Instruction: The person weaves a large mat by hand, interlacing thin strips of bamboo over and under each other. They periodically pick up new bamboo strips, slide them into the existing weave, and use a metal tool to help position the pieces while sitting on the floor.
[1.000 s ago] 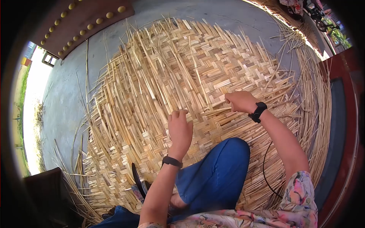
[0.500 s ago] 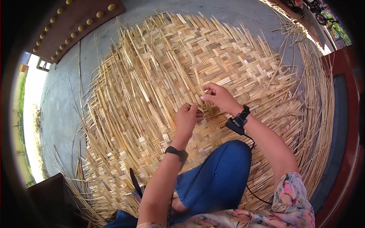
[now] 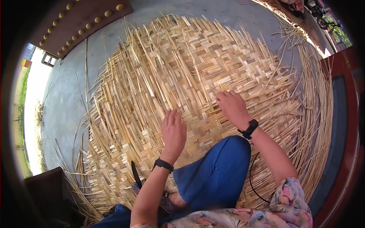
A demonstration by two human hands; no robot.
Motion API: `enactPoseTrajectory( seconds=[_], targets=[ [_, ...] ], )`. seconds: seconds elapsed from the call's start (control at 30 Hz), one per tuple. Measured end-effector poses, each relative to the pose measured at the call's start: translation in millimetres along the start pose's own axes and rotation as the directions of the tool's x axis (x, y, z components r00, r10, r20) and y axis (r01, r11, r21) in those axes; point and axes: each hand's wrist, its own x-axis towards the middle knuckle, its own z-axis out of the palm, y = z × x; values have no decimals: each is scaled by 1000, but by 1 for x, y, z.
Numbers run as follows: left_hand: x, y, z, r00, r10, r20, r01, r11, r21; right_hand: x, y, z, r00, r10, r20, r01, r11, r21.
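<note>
A large woven mat of flat straw-coloured strips [image 3: 224, 57] lies on the floor, with a herringbone weave on its right and long loose strips standing out over its left half. My left hand [image 3: 174, 131] rests palm down on or just above the mat near its middle, fingers apart, holding nothing that shows. To the right, my right hand [image 3: 232, 108] is also palm down on the weave, its fingers slightly curled and spread, beside a few crossing strips. Each wrist wears a black band.
A bundle of long loose strips [image 3: 317, 102] lies along the right edge of the mat. A studded brown door panel [image 3: 81, 19] is at the upper left. My bent knee in blue jeans [image 3: 228, 159] rests over the mat's near part. Grey floor [image 3: 64, 110] surrounds it.
My hands have moved apart, the left one toward the lower left and the right one to the right. Their pinched fingers have opened and turned down toward the mat.
</note>
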Motion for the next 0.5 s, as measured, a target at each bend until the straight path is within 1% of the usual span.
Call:
enactPoseTrajectory(
  seconds=[0.03,0.07,0.13,0.17,0.2,0.27,0.3,0.4,0.43,0.5],
  targets=[
    [-7,7,15,998,63,6,-64,996,68,2,12,11,998,29,59,-21,993,-119],
    [-10,10,27,992,128,16,-129,982,135,3,24,16,989,-3,145,15,997,-79],
    [-15,12,40,990,91,108,-109,979,170,3,44,20,944,-68,324,69,998,9],
    [-18,14,46,984,75,161,-104,978,180,3,51,23,948,-96,304,52,987,151],
    [-20,13,50,985,83,153,-111,976,189,1,59,25,941,-62,334,-1,983,185],
    [-20,12,51,987,85,137,-113,972,207,9,51,10,917,-7,399,-101,963,250],
    [-21,12,53,988,89,129,-114,974,197,14,49,6,910,-10,414,-129,944,305],
    [-21,7,56,989,93,116,-113,976,187,21,25,-9,916,32,401,-108,980,167],
    [-21,7,55,989,91,120,-112,976,185,18,20,-2,938,9,347,-35,997,67],
    [-21,6,56,988,89,124,-111,978,178,6,22,32,957,12,290,12,997,-81]
  ],
)
